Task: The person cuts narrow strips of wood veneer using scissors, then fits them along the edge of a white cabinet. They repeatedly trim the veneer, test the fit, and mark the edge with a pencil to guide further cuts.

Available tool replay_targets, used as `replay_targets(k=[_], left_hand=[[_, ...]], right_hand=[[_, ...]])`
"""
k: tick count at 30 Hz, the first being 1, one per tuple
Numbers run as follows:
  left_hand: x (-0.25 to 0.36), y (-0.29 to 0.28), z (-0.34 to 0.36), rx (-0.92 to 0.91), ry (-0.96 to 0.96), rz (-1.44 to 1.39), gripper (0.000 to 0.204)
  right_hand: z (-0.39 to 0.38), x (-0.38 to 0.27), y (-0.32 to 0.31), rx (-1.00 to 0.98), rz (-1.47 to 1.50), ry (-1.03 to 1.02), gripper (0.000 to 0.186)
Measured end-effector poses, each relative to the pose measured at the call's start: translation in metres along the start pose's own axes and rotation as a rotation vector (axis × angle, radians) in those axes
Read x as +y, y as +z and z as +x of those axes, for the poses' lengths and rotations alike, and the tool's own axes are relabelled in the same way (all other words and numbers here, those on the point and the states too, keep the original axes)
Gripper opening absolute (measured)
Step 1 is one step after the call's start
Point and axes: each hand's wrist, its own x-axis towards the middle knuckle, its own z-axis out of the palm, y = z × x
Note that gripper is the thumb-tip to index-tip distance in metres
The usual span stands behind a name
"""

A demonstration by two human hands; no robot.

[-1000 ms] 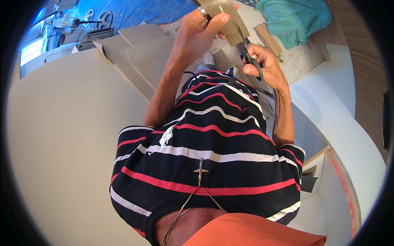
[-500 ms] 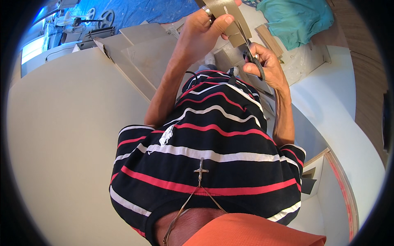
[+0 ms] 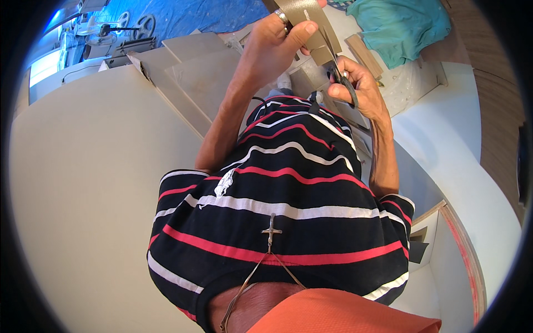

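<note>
A flat tan strip of sheet material (image 3: 321, 49) with a pale mark is held up at the top of the view. My left hand (image 3: 273, 45), with rings on a finger, grips it between thumb and fingers; its upper end runs out of the picture. Dark-handled scissors (image 3: 345, 84) are in my right hand (image 3: 362, 87), whose thumb and fingers close round the handles. Their blades point up and lie along the strip near its right side. Whether the blades bite into the material I cannot tell.
A large beige panel (image 3: 100, 183) fills the left, with more panels (image 3: 200, 61) beyond it. Blue sheeting (image 3: 189, 16) lies at the back left, beside machinery with handwheels (image 3: 145, 25). At the back right are a teal cloth (image 3: 402, 28) and a wooden block (image 3: 363, 55). A white curved surface (image 3: 444, 122) lies right.
The strip and scissors have shifted very slightly. Both hands keep their holds in nearly the same place.
</note>
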Motion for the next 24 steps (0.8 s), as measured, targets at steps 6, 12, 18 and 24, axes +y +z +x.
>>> replay_targets(k=[6, 12, 18, 24], left_hand=[[0.0022, -0.0001, -0.0027, 0.051, 0.007, 0.08, 0.036], [0.0059, 0.005, -0.005, 0.059, 0.004, 0.054, 0.035], [0.0058, 0.0041, -0.0086, 0.046, 0.015, 0.066, 0.037], [0.007, 0.0035, -0.0085, 0.055, 0.011, 0.064, 0.037]], right_hand=[[0.0002, 0.0009, -0.0008, -0.02, 0.006, -0.002, 0.033], [0.0011, 0.0021, 0.0007, -0.055, 0.052, 0.008, 0.033], [-0.0001, 0.0036, 0.0003, -0.029, -0.031, 0.006, 0.032], [-0.0024, 0.0059, 0.0015, -0.041, -0.004, 0.026, 0.035]])
